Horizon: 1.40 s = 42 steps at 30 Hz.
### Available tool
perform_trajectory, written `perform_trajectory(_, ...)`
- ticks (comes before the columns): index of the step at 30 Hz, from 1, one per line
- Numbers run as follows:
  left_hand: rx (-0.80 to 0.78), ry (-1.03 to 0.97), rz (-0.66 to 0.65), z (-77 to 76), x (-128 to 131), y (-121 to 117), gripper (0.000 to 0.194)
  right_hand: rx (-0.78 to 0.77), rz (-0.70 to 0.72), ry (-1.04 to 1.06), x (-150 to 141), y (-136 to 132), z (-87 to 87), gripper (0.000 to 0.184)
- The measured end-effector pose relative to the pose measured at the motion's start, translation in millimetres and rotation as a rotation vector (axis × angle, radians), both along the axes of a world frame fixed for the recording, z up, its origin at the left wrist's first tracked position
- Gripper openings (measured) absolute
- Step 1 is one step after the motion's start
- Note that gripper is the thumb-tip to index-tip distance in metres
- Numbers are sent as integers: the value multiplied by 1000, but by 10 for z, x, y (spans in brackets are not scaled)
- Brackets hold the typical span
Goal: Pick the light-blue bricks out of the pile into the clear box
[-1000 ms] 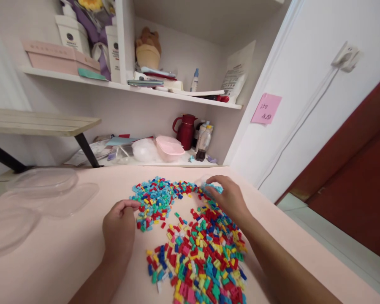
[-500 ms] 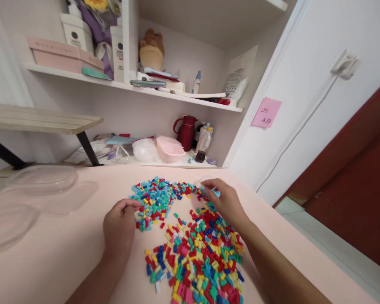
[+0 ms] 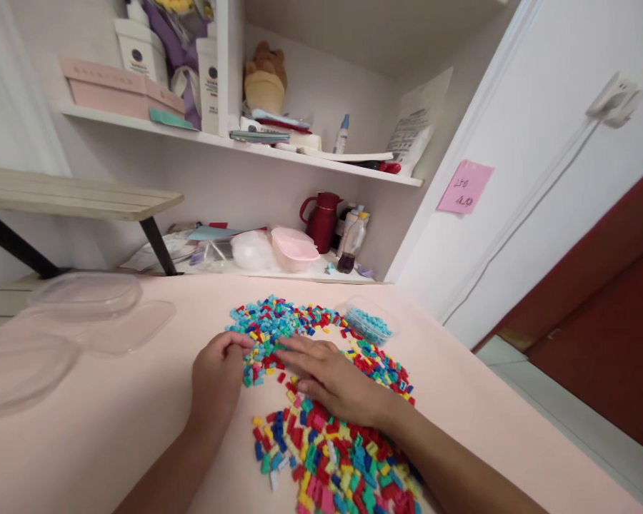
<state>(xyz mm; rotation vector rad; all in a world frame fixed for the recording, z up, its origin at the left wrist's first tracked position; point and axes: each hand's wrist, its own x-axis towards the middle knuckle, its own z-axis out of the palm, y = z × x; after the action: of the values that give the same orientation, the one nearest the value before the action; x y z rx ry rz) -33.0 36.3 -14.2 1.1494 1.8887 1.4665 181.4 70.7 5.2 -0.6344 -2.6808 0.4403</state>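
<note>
My left hand (image 3: 221, 375) rests at the left edge of a pile of small building bricks (image 3: 265, 318), mostly light blue mixed with red, yellow and green. Its fingers are curled with the thumb against them; what they hold, if anything, is hidden. My right hand (image 3: 335, 378) reaches across to the same pile, palm down, fingers stretched out and touching or just above the bricks. Beneath its wrist and forearm spreads a larger heap of mixed-colour bricks (image 3: 348, 464), partly covered by the arm. Behind the right hand stands a clear plastic box (image 3: 394, 325) containing light blue bricks (image 3: 369, 326).
Clear plastic containers (image 3: 123, 328) sit on the pink table (image 3: 155, 400) at the left, by a wooden stand (image 3: 80, 193). Along the back are a pink tub (image 3: 294, 250), a dark red jug (image 3: 321, 221) and bottles (image 3: 352, 243) under a white shelf (image 3: 321, 160).
My right hand has moved left and nearer, from the clear box to the light blue pile, uncovering the box. My left hand stays by the pile's edge. The view has shifted slightly.
</note>
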Motion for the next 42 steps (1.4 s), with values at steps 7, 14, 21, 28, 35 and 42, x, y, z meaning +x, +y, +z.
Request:
perform_trajectory(7, 43, 243, -198, -2, 67, 7, 26, -46, -51, 135, 52, 81, -14, 29)
perform_trajectory(14, 55, 254, -188, -4, 69, 15, 26, -161, -266, 265, 77, 159, -64, 24)
perform_trajectory(21, 68, 252, -196, -2, 76, 12, 25, -39, -263, 113, 47, 147, -131, 27)
perform_trajectory(28, 50, 245, -197, -7, 77, 8, 26, 34, -229, 69, 95, 161, -109, 28)
perform_trajectory(35, 14, 240, -211, 3, 88, -1, 26, -19, -314, 85, 78, 152, -43, 19)
perform_trajectory(42, -9, 235, -213, -3, 83, -3, 26, 17, -260, 71, 90, 154, -88, 19)
